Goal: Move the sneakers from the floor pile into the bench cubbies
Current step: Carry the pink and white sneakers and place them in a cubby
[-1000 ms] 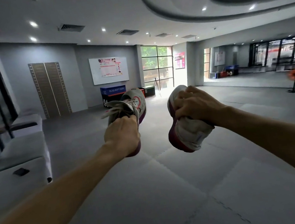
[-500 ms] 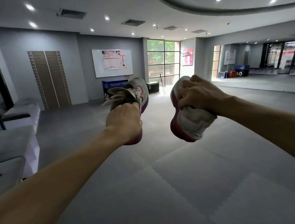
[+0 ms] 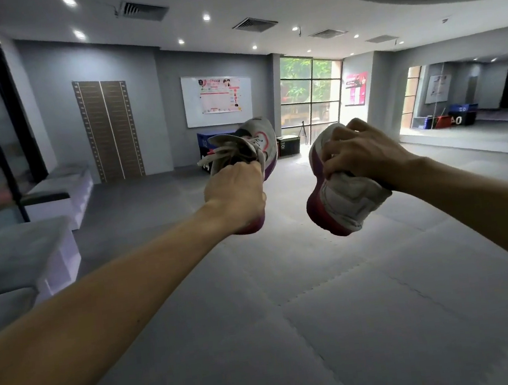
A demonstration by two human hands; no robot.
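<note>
Still each hand (image 3: 235, 194) (image 3: 359, 153) grips its sneaker (image 3: 259, 138) (image 3: 347, 204); benches (image 3: 25, 250) slid leftward.

"30" on black box (image 3: 288, 146)

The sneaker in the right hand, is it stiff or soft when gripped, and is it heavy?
The right sneaker looks soft on top: its grey upper creases under the right hand. It is probably light, since one hand holds it in the air. The thick pink sole likely stays stiff.

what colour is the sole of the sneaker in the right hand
Pink to purple, on the right-hand sneaker; head view.
</note>
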